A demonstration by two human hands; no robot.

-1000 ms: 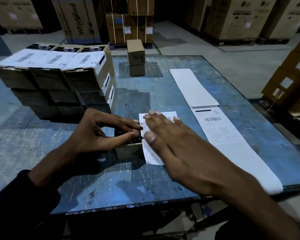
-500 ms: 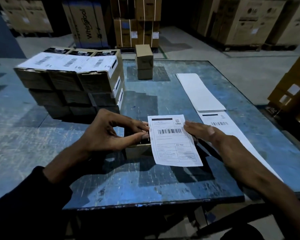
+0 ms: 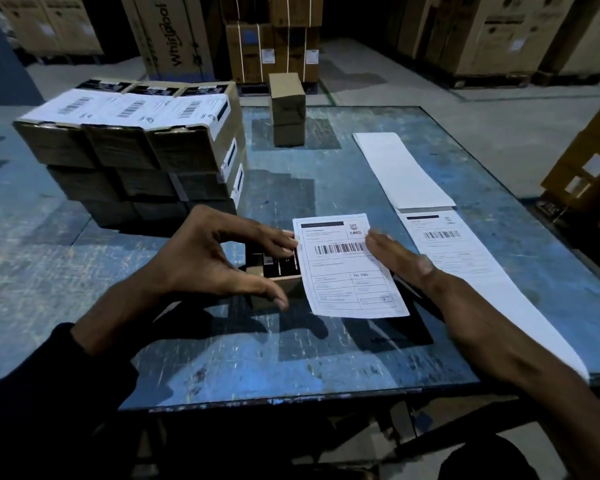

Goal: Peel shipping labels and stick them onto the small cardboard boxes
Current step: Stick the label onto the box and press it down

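Observation:
A small cardboard box (image 3: 278, 271) with a dark printed top sits on the blue table (image 3: 222, 358) in front of me. A white shipping label (image 3: 347, 275) with a barcode lies across its top and overhangs to the right and front. My left hand (image 3: 219, 261) grips the box, fingertips on top at the label's left edge and thumb against the front face. My right hand (image 3: 402, 263) holds the label's right edge beside the barcode. A strip of labels (image 3: 444, 240) lies to the right, with bare white backing (image 3: 395, 168) beyond it.
A three-high stack of labelled boxes (image 3: 136, 143) stands at the left of the table. Two plain small boxes (image 3: 287, 109) are stacked at the far edge. Large cartons (image 3: 174, 36) line the warehouse floor behind and to the right.
My right hand has slid off the label's face to its right edge, uncovering the print. My left hand has stayed on the box, its thumb spreading down the front.

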